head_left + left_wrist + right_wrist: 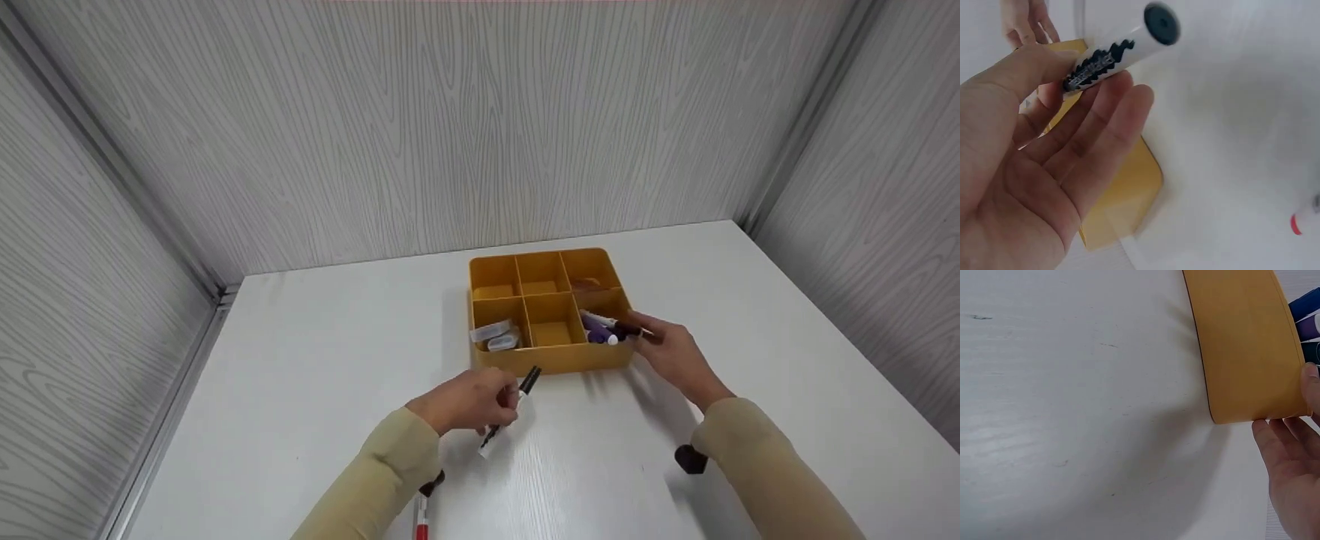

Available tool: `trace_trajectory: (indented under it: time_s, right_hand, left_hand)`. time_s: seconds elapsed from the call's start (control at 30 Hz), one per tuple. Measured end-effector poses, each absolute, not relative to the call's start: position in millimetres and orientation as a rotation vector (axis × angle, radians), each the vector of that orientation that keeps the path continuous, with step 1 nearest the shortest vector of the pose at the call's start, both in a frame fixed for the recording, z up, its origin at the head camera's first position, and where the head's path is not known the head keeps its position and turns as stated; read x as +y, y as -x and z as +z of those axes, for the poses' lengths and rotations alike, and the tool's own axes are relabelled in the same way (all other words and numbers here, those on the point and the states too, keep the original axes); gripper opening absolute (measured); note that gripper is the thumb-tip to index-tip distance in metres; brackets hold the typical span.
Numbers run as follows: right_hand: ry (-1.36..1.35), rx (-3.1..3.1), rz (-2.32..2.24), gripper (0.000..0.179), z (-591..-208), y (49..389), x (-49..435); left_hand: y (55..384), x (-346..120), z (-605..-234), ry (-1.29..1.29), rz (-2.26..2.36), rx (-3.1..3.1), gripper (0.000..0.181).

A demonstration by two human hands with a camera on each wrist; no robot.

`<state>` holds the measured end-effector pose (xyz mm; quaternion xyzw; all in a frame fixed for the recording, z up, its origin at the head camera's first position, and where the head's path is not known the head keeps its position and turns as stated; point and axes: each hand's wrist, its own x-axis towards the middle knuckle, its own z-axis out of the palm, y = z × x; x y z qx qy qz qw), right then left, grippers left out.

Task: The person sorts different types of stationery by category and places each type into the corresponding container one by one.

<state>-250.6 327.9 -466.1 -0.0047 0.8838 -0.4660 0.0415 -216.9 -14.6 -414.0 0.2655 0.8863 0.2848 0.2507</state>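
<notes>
My left hand (472, 401) pinches a white marker (1109, 59) with a black cap between thumb and fingers. It holds the marker slanted just in front of a yellow divided organizer box (562, 360). My right hand (675, 356) grips the box's front right corner; in the right wrist view the thumb lies at the rim and the fingers (1266, 439) press the outer side wall. Several markers (600, 328), purple, blue and dark among them, lie in the front right compartment beside that thumb.
Small pale grey pieces (501, 339) sit in the front left compartment, their kind unclear. Something brownish (586, 284) lies in the back right one. A white marker with a red end (422, 517) rests on the white table (337, 330) near my left forearm. Panel walls enclose the table.
</notes>
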Motion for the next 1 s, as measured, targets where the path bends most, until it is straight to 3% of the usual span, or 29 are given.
trace_trajectory:
  time_s: [0.3,0.73,1.0]
  right_hand:
    - [0.017,2.706,-1.446,0.054,-470,249,330]
    - [0.021,2.718,-1.474,0.051,-471,250,325]
    - [0.018,2.724,-1.494,0.051,-471,250,326]
  left_hand:
    - [234,32,-392,-0.756,1.119,2.499,0.008]
    - [258,81,-378,-0.491,1.365,2.318,0.023]
    - [267,105,-379,-0.300,1.474,2.233,0.021]
